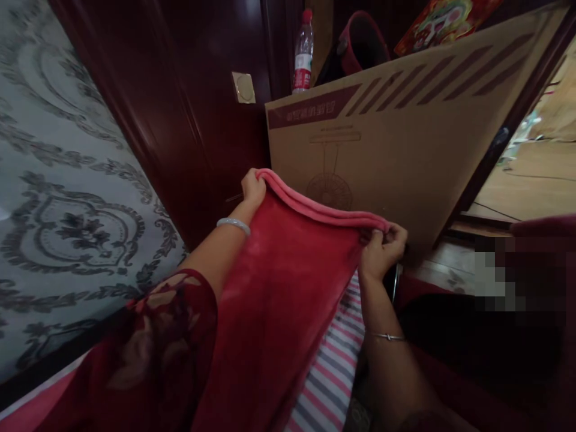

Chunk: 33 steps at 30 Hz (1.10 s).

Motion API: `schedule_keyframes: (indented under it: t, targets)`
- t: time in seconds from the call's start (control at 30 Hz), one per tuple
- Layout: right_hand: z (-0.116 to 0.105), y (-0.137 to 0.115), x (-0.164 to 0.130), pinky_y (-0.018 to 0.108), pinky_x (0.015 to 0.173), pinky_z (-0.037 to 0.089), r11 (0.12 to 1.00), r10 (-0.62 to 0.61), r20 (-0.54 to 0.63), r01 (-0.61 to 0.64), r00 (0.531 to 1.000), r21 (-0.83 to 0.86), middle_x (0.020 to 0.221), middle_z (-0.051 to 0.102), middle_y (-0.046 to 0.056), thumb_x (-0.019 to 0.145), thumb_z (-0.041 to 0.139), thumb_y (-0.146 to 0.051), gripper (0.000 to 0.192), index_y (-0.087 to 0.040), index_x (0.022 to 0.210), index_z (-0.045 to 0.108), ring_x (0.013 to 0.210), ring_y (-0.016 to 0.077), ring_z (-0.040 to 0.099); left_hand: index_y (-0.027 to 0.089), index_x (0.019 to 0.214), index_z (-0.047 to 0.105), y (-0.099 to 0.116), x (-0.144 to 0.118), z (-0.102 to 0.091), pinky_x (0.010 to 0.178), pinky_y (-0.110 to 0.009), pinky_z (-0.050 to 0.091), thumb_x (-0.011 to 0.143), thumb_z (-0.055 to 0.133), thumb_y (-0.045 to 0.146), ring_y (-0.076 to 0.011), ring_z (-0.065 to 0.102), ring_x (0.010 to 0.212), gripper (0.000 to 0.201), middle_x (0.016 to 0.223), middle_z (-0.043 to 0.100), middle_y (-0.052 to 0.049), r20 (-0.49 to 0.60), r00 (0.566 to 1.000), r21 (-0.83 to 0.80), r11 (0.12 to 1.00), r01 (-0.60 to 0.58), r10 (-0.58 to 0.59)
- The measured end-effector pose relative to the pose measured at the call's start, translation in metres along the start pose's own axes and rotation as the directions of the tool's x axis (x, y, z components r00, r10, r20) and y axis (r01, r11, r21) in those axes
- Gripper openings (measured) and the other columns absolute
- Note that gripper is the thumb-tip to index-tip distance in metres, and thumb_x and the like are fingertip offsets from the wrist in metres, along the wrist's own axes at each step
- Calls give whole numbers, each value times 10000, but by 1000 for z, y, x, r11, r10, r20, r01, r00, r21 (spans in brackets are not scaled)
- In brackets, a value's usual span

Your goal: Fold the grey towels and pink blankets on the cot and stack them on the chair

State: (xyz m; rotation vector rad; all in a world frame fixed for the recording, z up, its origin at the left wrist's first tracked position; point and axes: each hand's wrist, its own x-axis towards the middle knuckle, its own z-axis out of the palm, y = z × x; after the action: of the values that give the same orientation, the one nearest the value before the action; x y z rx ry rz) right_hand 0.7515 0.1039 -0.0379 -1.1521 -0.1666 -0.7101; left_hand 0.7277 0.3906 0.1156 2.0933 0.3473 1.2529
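Red fleece blanket [279, 282] is hanging stretched between both hands, top edge doubled over so a paler pink fold is running along it from corner to corner. Held up at chest level in front of the person, the rest is draping down toward the lap; holding it by two corners is keeping the edge taut and the layers lined up.

Left hand [252, 187] is pinching the upper-left corner, fingers curled over the fold, thumb hidden behind the cloth. A pale bangle [233, 225] is sitting on that wrist. Right hand [382, 249] is clenching the opposite corner, fingertips bunching the layers together, held a bit lower than the left, so the top edge is slanting down to the right. A thin bracelet [386, 336] is showing on the right forearm.

Under the blanket, a pink-and-grey striped cloth [330, 372] is lying, partly covered. A dark red patterned sleeve [157, 342] is covering the left upper arm.

Just behind the held edge, a big cardboard box [405, 138] with a fan drawing is leaning or standing upright, near the blanket; cannot tell if touching. A water bottle [303, 51] with a red cap is standing behind the box's top edge. Dark wooden door [180, 102] is filling the background, a grey ornate padded panel [67, 198] is on the left. Wood floor [522, 180] is showing through a gap on the right.
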Motion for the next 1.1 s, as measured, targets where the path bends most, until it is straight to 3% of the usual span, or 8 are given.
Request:
schedule_keyframes:
  t: [0.1, 0.27, 0.43, 0.6, 0.73, 0.83, 0.97, 1.1]
  targets:
    - [-4, 33, -7, 293, 612, 526, 994, 75, -126, -84, 989, -63, 920, 564, 14, 809, 525, -324, 242, -227, 1023, 468, 704, 163, 617, 168, 976, 636, -28, -13, 28, 989, -383, 464, 877, 505, 85, -238, 649, 1029, 184, 1046, 708, -118, 78, 995, 108, 993, 52, -60]
    - [-13, 79, -14, 304, 717, 522, 939, 36, -136, -81, 990, -335, 885, 615, 27, 790, 536, -321, 224, -199, 977, 553, 783, 180, 613, 114, 1309, 567, -73, -39, 68, 1067, -358, 436, 937, 435, 130, -227, 611, 1219, 395, 1303, 659, -163, 262, 952, 263, 961, 88, -158]
    - [-32, 107, -13, 327, 705, 501, 874, 122, -95, -152, 988, -462, 814, 633, 34, 755, 565, -339, 237, -188, 932, 603, 697, 191, 587, 153, 1450, 506, -112, -66, 80, 1073, -270, 437, 798, 698, 178, -214, 575, 1309, 681, 1465, 584, -132, 522, 825, 339, 940, 32, -216]
    - [-36, 110, -10, 350, 783, 489, 837, 123, -70, -141, 990, -529, 828, 654, 49, 751, 564, -333, 245, -192, 949, 598, 765, 218, 606, 162, 1382, 590, -140, -81, 45, 1099, -335, 421, 905, 576, 309, -268, 527, 1367, 499, 1473, 577, -143, 533, 759, 565, 825, 11, -376]
    - [-29, 102, -8, 381, 842, 484, 789, 124, -58, -134, 991, -600, 897, 670, 82, 774, 546, -307, 221, -194, 961, 583, 840, 246, 620, 103, 1115, 738, -148, -84, -4, 951, -356, 504, 938, 516, 392, -335, 650, 1193, 405, 1268, 691, -222, 479, 700, 731, 682, 16, -529]
    - [-22, 96, 1, 409, 897, 469, 734, 84, -54, -98, 995, -672, 940, 665, 104, 793, 536, -287, 190, -196, 955, 578, 910, 266, 612, 116, 1051, 751, -145, -86, -24, 893, -334, 514, 949, 505, 361, -313, 691, 1103, 361, 1173, 731, -199, 470, 681, 773, 635, -10, -561]
    - [-16, 94, 18, 392, 890, 466, 712, 43, -55, -69, 998, -699, 942, 657, 100, 850, 498, -296, 177, -203, 979, 576, 934, 262, 603, 95, 1214, 671, -140, -97, -27, 934, -364, 502, 996, 383, 302, -319, 663, 1162, 416, 1234, 699, -221, 424, 750, 789, 613, -31, -507]
    - [-17, 100, 23, 370, 840, 475, 696, 172, -64, -167, 983, -699, 886, 674, 101, 867, 482, -301, 177, -196, 978, 571, 860, 257, 622, 92, 1241, 645, -142, -110, -22, 950, -432, 505, 996, 355, 316, -362, 648, 1186, 440, 1246, 685, -249, 356, 808, 813, 582, -21, -469]
